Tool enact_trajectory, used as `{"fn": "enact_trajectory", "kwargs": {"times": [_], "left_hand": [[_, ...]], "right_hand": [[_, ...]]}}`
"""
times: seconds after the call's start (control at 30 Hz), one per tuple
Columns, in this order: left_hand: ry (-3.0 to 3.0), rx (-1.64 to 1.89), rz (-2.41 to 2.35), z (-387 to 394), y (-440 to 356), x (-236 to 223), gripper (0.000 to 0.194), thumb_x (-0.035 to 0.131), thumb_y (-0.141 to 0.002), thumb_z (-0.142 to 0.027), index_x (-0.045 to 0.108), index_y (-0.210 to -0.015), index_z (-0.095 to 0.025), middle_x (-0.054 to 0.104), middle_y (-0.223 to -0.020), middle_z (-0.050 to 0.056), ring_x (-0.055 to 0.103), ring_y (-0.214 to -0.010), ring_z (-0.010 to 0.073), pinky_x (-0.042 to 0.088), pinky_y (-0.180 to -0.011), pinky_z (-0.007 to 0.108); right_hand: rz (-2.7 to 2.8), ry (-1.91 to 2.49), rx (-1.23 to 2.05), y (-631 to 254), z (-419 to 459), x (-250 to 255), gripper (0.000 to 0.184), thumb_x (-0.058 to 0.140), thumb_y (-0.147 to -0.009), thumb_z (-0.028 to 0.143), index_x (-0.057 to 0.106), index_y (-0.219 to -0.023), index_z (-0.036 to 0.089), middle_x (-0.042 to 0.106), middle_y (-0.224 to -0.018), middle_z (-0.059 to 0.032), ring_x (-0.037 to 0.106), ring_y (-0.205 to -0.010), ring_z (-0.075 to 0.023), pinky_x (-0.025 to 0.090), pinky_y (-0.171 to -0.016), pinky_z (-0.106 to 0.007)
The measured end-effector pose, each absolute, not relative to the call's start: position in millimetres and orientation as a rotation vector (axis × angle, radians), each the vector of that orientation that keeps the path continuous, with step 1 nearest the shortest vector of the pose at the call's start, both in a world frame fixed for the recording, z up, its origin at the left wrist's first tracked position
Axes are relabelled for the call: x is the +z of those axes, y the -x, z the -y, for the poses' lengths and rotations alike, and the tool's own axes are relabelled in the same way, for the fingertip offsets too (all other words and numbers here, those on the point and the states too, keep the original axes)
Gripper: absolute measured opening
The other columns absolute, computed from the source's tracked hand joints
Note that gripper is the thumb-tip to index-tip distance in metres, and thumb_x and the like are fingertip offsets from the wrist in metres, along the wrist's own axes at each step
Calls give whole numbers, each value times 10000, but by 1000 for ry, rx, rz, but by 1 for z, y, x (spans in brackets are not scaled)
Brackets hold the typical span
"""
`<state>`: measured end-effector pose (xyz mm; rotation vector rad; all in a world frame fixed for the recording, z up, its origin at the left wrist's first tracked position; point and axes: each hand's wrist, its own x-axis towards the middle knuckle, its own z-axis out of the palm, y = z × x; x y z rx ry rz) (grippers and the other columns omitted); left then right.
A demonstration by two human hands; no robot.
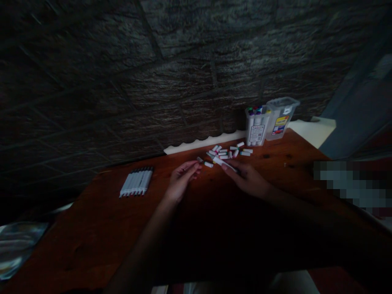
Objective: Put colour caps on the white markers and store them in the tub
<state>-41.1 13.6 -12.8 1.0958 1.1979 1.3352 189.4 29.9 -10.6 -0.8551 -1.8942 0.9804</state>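
Observation:
My right hand is closed round a white marker whose tip points left toward my other hand. My left hand pinches a small cap between thumb and fingertips, close to the marker's tip. Both hands hover over a reddish wooden table. Just behind them lies a scatter of several loose white marker caps. At the left of the table, several capped grey markers lie side by side in a neat row.
Two clear plastic tubs stand at the table's far edge: one holds upright markers, the other looks empty. A dark stone-textured wall rises behind. A white scalloped strip runs along the wall's foot.

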Motion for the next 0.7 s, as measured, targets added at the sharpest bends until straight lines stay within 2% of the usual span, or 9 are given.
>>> {"fn": "enact_trajectory", "kwargs": {"times": [0.07,0.1,0.2,0.3,0.43,0.53,0.7], "left_hand": [[-1072,1385,-1250,-17,44,-15,295,797,-692,-355,741,-918,-174,731,-858,46,629,-708,110,450,-621,199],[-1070,1397,-1271,-18,45,-16,290,800,-687,-355,741,-906,-173,726,-834,39,621,-694,106,445,-612,194],[-1074,1412,-1306,-19,45,-18,279,801,-686,-352,739,-883,-165,708,-781,30,593,-645,99,429,-573,187],[-1098,1428,-1318,-18,44,-18,282,799,-687,-363,737,-870,-158,696,-754,31,572,-616,104,419,-549,193],[-1134,1429,-1341,-17,41,-17,291,796,-694,-377,733,-875,-158,693,-751,26,557,-606,103,408,-550,199],[-1207,1409,-1324,-14,36,-15,291,784,-707,-391,737,-881,-161,695,-743,24,547,-605,104,407,-557,208],[-1314,1364,-1282,-10,30,-12,281,762,-733,-395,743,-903,-172,696,-729,23,534,-593,106,411,-556,216]], "right_hand": [[1828,847,1017,-190,-33,-13,309,466,-937,455,680,-1005,242,698,-998,-23,628,-945,-186,460,-864,-325],[1804,861,1031,-190,-34,-14,319,472,-931,472,690,-951,240,701,-966,-20,629,-927,-185,463,-851,-325],[1787,954,1068,-191,-34,-13,395,477,-912,527,683,-797,211,653,-724,-14,600,-694,-156,458,-669,-293],[1809,1016,1091,-193,-33,-9,441,471,-901,562,655,-738,196,556,-581,6,510,-541,-128,389,-535,-267],[1774,1029,1020,-195,-36,-8,473,473,-885,594,641,-701,193,543,-566,1,485,-532,-129,362,-518,-269],[1777,1052,1013,-194,-41,-15,482,472,-882,601,683,-752,188,584,-626,-11,515,-588,-140,374,-554,-272],[1697,1053,1245,-191,-42,-18,510,404,-906,613,694,-890,195,623,-731,-24,565,-672,-162,415,-617,-288]]}}
